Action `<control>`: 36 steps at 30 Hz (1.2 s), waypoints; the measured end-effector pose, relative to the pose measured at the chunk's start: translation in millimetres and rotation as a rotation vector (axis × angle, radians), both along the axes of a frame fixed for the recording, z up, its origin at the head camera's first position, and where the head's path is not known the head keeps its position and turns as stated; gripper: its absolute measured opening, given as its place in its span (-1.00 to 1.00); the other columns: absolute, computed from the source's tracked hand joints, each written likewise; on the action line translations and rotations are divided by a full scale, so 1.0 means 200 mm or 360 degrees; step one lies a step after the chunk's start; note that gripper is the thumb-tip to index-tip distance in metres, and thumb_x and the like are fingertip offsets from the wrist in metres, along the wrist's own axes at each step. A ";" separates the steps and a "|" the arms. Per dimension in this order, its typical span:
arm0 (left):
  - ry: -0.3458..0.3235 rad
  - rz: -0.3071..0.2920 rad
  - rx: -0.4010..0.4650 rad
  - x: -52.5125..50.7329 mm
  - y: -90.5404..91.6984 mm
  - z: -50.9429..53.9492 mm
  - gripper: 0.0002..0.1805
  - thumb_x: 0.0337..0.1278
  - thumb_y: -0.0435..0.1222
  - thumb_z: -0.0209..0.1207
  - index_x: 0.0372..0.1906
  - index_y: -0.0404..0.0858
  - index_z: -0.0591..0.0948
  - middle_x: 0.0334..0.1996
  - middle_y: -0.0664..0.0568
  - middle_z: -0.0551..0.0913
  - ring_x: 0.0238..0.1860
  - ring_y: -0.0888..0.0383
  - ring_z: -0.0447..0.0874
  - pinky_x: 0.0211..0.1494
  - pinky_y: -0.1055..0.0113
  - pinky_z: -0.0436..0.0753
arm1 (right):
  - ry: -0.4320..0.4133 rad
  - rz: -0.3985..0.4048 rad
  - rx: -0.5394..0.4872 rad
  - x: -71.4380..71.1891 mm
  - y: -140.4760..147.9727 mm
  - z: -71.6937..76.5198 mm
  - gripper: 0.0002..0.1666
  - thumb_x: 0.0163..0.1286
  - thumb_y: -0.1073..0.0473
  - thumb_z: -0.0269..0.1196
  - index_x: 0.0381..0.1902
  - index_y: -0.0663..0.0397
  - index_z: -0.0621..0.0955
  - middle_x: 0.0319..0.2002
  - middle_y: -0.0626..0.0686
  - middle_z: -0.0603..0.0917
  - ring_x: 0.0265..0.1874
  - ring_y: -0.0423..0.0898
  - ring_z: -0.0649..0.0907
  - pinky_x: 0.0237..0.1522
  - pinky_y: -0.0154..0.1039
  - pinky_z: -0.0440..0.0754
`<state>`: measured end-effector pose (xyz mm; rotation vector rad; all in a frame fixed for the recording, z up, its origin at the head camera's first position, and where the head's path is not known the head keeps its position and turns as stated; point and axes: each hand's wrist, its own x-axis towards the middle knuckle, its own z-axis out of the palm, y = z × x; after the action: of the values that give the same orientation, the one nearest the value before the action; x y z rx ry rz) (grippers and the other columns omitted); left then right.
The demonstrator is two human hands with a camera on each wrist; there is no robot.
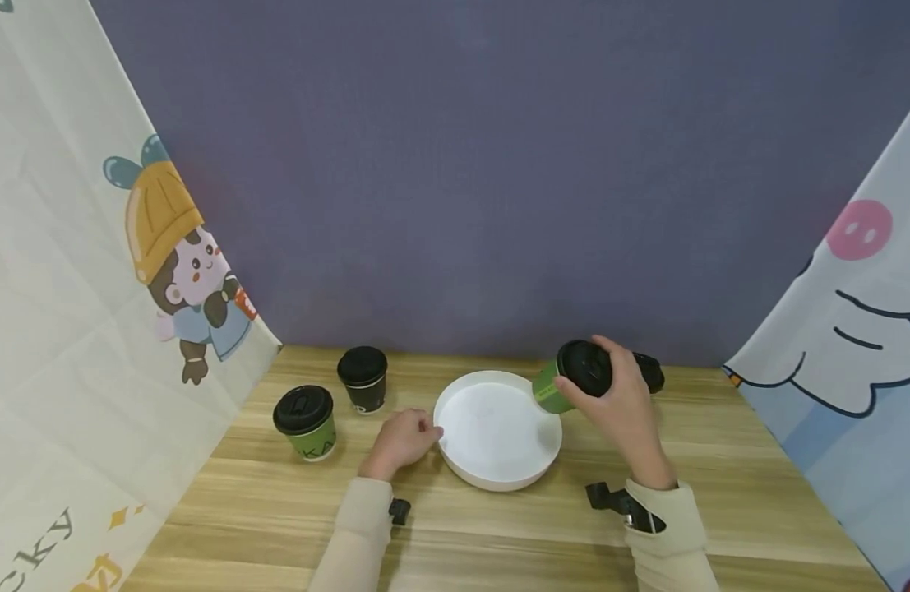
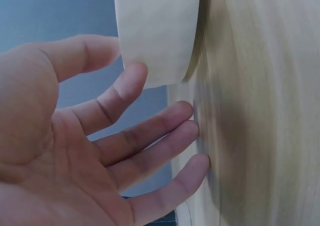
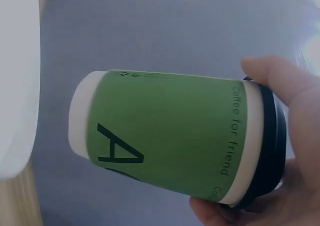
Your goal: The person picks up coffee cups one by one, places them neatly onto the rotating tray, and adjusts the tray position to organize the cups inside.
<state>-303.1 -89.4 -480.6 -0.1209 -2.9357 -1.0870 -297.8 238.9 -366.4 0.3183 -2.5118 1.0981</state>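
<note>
My right hand [image 1: 623, 403] grips a green paper coffee cup [image 3: 165, 133] by its black lid [image 1: 586, 367]. The cup is tilted, its white base toward the right rim of a round white tray [image 1: 499, 427]. In the right wrist view, thumb and fingers wrap the lid end. At the tray's left side is my left hand [image 1: 404, 441]. In the left wrist view, its thumb overlaps the rim and its index fingertip [image 2: 134, 75] lies against the outer wall, pinching the edge. The other fingers spread loosely near the wooden table.
To the left stand a green cup with a black lid [image 1: 305, 421] and a dark cup with a black lid [image 1: 363, 380]. A black object [image 1: 649, 372], partly hidden, lies behind my right hand. A grey-blue wall panel [image 1: 455, 181] bounds the table's back.
</note>
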 end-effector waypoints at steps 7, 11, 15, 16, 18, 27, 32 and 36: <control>-0.0047 -0.0036 -0.0024 0.01 0.00 0.02 -0.62 0.30 -0.07 0.27 -0.62 -0.10 0.57 -0.54 0.11 0.53 -0.51 0.16 0.43 -0.39 0.29 0.40 | 0.0013 0.0059 -0.0069 -0.01 -0.12 -0.06 0.03 0.20 -0.13 0.51 0.50 0.07 0.32 0.42 0.30 0.40 0.38 0.32 0.43 0.29 0.39 0.39; -0.0039 -0.0058 -0.0059 0.02 0.01 0.03 -0.62 0.29 -0.08 0.28 -0.63 -0.09 0.56 -0.57 0.11 0.53 -0.50 0.16 0.43 -0.37 0.29 0.40 | -0.0017 0.0112 -0.0044 -0.01 -0.16 -0.09 0.05 0.19 -0.16 0.52 0.51 0.05 0.32 0.44 0.26 0.41 0.39 0.28 0.44 0.31 0.36 0.41; -0.0043 -0.0079 -0.0071 0.03 0.01 0.03 -0.63 0.28 -0.08 0.29 -0.64 -0.09 0.56 -0.59 0.13 0.52 -0.47 0.15 0.43 -0.34 0.29 0.40 | -0.0040 0.0144 -0.0036 -0.01 -0.19 -0.11 0.07 0.19 -0.18 0.52 0.51 0.06 0.31 0.46 0.25 0.40 0.42 0.26 0.42 0.34 0.34 0.39; -0.0045 -0.0084 -0.0071 0.03 0.01 0.04 -0.62 0.28 -0.09 0.29 -0.64 -0.09 0.56 -0.61 0.14 0.51 -0.47 0.16 0.42 -0.33 0.29 0.40 | -0.0045 0.0148 -0.0036 -0.01 -0.19 -0.12 0.07 0.19 -0.18 0.52 0.51 0.06 0.31 0.46 0.25 0.40 0.42 0.26 0.42 0.35 0.33 0.39; -0.0025 -0.0104 -0.0076 0.03 0.01 0.04 -0.63 0.28 -0.11 0.29 -0.64 -0.10 0.55 -0.63 0.15 0.49 -0.48 0.16 0.41 -0.35 0.30 0.39 | -0.0055 0.0160 -0.0040 -0.02 -0.20 -0.13 0.08 0.18 -0.19 0.52 0.51 0.06 0.31 0.45 0.24 0.41 0.41 0.25 0.44 0.35 0.31 0.40; -0.0026 -0.0123 -0.0061 0.02 0.00 0.03 -0.65 0.30 -0.17 0.27 -0.63 -0.11 0.54 -0.66 0.16 0.48 -0.57 0.18 0.40 -0.43 0.33 0.39 | -0.0079 0.0191 -0.0002 -0.02 -0.26 -0.18 0.10 0.13 -0.19 0.55 0.49 0.09 0.33 0.38 0.24 0.49 0.33 0.23 0.53 0.30 0.24 0.48; -0.0002 -0.0122 -0.0070 0.01 0.01 0.02 -0.66 0.31 -0.18 0.26 -0.60 -0.11 0.54 -0.62 0.14 0.51 -0.53 0.17 0.42 -0.38 0.32 0.40 | -0.0079 0.0237 0.0042 -0.02 -0.29 -0.20 0.07 0.13 -0.20 0.54 0.47 0.08 0.37 0.40 0.23 0.48 0.36 0.25 0.50 0.31 0.26 0.47; 0.0023 -0.0109 -0.0085 0.01 0.01 0.02 -0.69 0.32 -0.19 0.25 -0.57 -0.12 0.55 -0.58 0.14 0.53 -0.49 0.17 0.43 -0.34 0.31 0.42 | -0.0056 0.0266 0.0074 -0.02 -0.31 -0.22 0.04 0.12 -0.21 0.55 0.45 0.04 0.40 0.38 0.20 0.50 0.34 0.23 0.52 0.29 0.27 0.48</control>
<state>-300.2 -88.1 -476.8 -0.2305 -2.9692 -1.0115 -301.7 176.3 -410.7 0.5348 -2.5834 1.1170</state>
